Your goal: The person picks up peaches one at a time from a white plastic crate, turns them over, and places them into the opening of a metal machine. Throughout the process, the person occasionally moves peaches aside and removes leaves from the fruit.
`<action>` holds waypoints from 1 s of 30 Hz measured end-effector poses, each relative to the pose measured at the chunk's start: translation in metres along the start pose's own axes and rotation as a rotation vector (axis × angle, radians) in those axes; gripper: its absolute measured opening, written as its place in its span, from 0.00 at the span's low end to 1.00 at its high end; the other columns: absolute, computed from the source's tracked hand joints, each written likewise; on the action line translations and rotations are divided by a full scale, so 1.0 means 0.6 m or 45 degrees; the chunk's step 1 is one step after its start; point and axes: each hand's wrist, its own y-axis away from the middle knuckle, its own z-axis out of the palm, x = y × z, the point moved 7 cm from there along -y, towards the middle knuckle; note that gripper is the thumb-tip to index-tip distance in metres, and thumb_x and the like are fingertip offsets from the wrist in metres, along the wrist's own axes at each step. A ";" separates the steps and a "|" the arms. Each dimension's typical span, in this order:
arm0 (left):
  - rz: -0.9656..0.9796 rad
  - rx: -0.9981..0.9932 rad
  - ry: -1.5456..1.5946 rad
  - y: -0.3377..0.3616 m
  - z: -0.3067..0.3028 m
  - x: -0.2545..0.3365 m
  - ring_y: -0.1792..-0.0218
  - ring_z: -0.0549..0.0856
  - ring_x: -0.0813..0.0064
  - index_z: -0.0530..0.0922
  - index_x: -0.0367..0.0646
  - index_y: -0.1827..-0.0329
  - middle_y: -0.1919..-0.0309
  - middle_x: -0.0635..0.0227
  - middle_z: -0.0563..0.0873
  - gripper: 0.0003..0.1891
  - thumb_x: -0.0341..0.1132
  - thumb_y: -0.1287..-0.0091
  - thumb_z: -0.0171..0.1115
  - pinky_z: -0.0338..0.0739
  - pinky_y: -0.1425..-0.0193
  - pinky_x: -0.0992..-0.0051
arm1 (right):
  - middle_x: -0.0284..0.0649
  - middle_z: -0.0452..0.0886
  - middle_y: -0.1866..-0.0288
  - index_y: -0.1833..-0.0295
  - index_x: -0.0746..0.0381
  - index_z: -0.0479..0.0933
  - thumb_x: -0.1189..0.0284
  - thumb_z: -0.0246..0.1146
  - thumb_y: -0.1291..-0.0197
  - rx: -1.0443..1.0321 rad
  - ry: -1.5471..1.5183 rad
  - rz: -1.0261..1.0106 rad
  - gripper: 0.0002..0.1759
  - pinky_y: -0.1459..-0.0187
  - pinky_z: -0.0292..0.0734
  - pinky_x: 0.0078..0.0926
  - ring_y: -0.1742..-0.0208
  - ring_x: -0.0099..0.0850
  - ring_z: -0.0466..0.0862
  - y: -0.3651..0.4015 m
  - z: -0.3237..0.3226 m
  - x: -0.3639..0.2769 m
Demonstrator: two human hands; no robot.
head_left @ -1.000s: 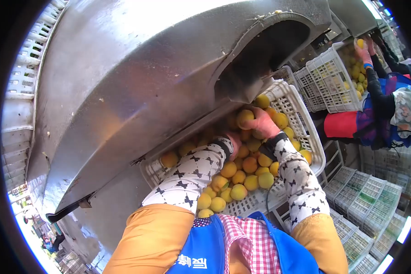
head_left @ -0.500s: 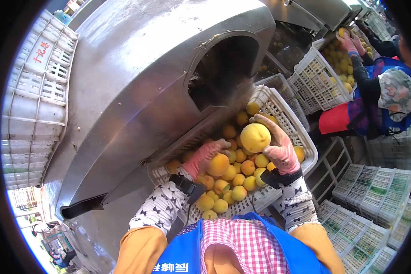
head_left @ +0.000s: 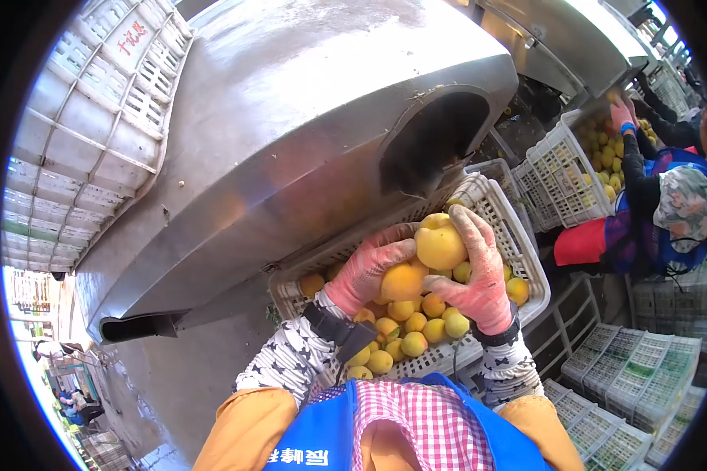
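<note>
Both hands wear pink gloves over a white crate of yellow-orange peaches. My right hand is curled round a large yellow peach, its thumb low and its fingers over the top right side. Close beside it, my left hand is bent against an orange-yellow peach, which sits just below the large one. The two peaches look to be touching. Smaller peaches lie under both hands, and part of the crate's left side is hidden by my left hand.
A large metal machine with a dark opening stands behind the crate. White crates are stacked at the upper left, others at the lower right. At the right, a co-worker handles fruit over another peach crate.
My left hand has moved up and right with its peach, towards the peach in my right hand. The view has shifted, and the machine and crates sit differently in it.
</note>
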 end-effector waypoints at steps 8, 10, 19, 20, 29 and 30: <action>0.832 0.207 -1.486 -0.028 -0.044 0.020 0.43 0.83 0.73 0.76 0.38 0.35 0.42 0.64 0.83 0.19 0.34 0.26 0.61 0.77 0.35 0.70 | 0.54 0.74 0.37 0.29 0.66 0.69 0.67 0.77 0.55 0.198 0.228 0.074 0.45 0.37 0.75 0.44 0.40 0.53 0.76 -0.101 0.048 0.073; 0.651 0.225 -1.107 -0.021 -0.077 -0.009 0.43 0.83 0.73 0.77 0.38 0.36 0.42 0.64 0.84 0.18 0.30 0.28 0.62 0.77 0.36 0.71 | 0.54 0.74 0.38 0.27 0.63 0.67 0.66 0.77 0.54 0.173 0.505 0.065 0.47 0.37 0.75 0.45 0.40 0.55 0.76 -0.116 0.086 0.085; 0.542 0.415 -0.740 0.010 -0.123 -0.037 0.39 0.83 0.64 0.76 0.39 0.38 0.42 0.58 0.84 0.17 0.23 0.29 0.59 0.79 0.33 0.66 | 0.55 0.75 0.40 0.28 0.63 0.68 0.62 0.77 0.50 0.229 0.721 0.028 0.44 0.45 0.79 0.46 0.46 0.51 0.79 -0.176 0.123 0.099; 0.533 0.423 -0.426 0.006 -0.136 -0.044 0.38 0.83 0.64 0.76 0.39 0.39 0.42 0.57 0.84 0.17 0.22 0.31 0.60 0.79 0.33 0.66 | 0.55 0.75 0.41 0.28 0.64 0.69 0.62 0.77 0.49 0.305 0.384 0.015 0.44 0.44 0.79 0.43 0.45 0.49 0.80 -0.167 0.085 0.095; 0.482 0.079 0.197 -0.013 -0.067 -0.024 0.38 0.81 0.67 0.79 0.40 0.40 0.42 0.59 0.84 0.14 0.28 0.27 0.58 0.76 0.31 0.66 | 0.54 0.75 0.36 0.29 0.66 0.69 0.65 0.78 0.56 -0.210 -0.283 0.577 0.46 0.35 0.75 0.39 0.37 0.49 0.79 0.018 0.088 0.050; 0.220 -0.021 0.621 -0.017 -0.047 -0.032 0.38 0.81 0.68 0.79 0.40 0.39 0.42 0.60 0.84 0.15 0.31 0.26 0.59 0.73 0.28 0.66 | 0.54 0.75 0.36 0.29 0.66 0.69 0.65 0.78 0.56 -0.206 -0.289 0.572 0.46 0.35 0.75 0.39 0.37 0.49 0.79 0.019 0.085 0.056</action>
